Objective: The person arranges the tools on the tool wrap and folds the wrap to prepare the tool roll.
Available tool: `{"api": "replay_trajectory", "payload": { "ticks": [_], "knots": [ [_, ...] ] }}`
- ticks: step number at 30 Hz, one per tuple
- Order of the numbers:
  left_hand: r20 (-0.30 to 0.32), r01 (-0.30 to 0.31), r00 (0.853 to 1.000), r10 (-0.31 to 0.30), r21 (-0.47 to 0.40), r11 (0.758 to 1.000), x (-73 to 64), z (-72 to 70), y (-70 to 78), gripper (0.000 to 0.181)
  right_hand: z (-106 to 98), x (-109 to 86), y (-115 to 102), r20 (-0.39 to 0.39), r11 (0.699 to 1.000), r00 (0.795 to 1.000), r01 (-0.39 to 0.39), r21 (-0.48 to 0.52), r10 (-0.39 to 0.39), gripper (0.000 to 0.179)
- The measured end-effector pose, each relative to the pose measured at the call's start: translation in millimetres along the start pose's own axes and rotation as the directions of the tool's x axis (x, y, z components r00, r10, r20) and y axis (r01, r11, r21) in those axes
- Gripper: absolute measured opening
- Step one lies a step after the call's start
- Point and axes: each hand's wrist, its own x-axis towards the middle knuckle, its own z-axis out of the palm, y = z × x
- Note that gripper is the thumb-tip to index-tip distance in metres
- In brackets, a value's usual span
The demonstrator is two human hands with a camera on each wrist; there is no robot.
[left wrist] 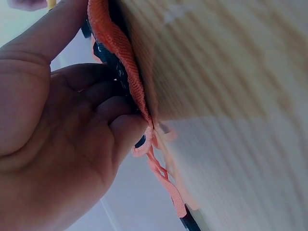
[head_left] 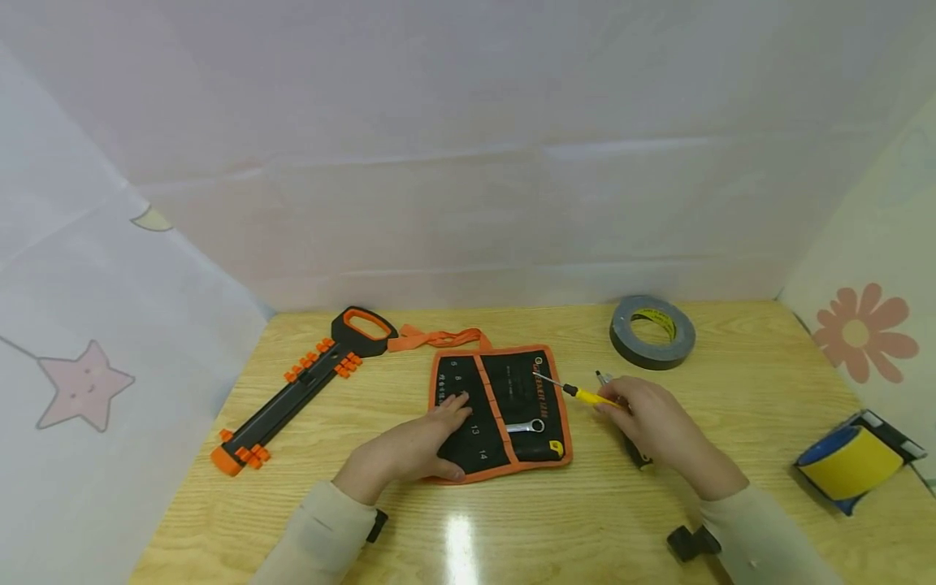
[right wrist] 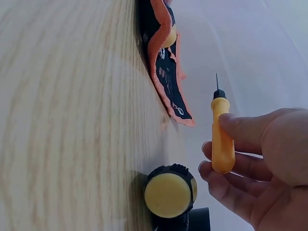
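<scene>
fingers (right wrist: pixel 250 168) of the right hand (head_left: pixel 651 413) pinch the yellow screwdriver (right wrist: pixel 222 144), its tip over the pouch (head_left: pixel 517 394) on the surface (head_left: pixel 563 528), where the left hand (head_left: pixel 415 443) rests, thumb spread from fingers; light pressure there could let a snagging tip drag the pouch askew.

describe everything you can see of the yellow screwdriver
The screwdriver has a yellow, plastic-looking handle, a black collar and a thin, metal-looking shaft; its tip is too small to make out. The right hand grips the handle between thumb and fingers, holding it off the table. In the head view, the shaft points left over the pouch.
</scene>
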Motion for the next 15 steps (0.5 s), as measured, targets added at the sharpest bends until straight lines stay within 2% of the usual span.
{"api": "replay_trajectory", "payload": {
  "ticks": [5, 15],
  "knots": [
    [0.004, 0.002, 1.000, -0.002, -0.005, 1.000, 0.1, -0.2, 0.4, 0.098, 1.1, 6.4, -2.4, 0.018, 0.999, 0.999, 0.033, -0.006, -0.033, 0.009],
    [0.000, -0.003, 1.000, 0.003, -0.002, 1.000, 0.3, -0.1, 0.7, 0.098, 14.7, 20.4, -9.6, 0.077, 0.989, 0.992, 0.108, -0.105, -0.100, 0.014]
  ]
}}
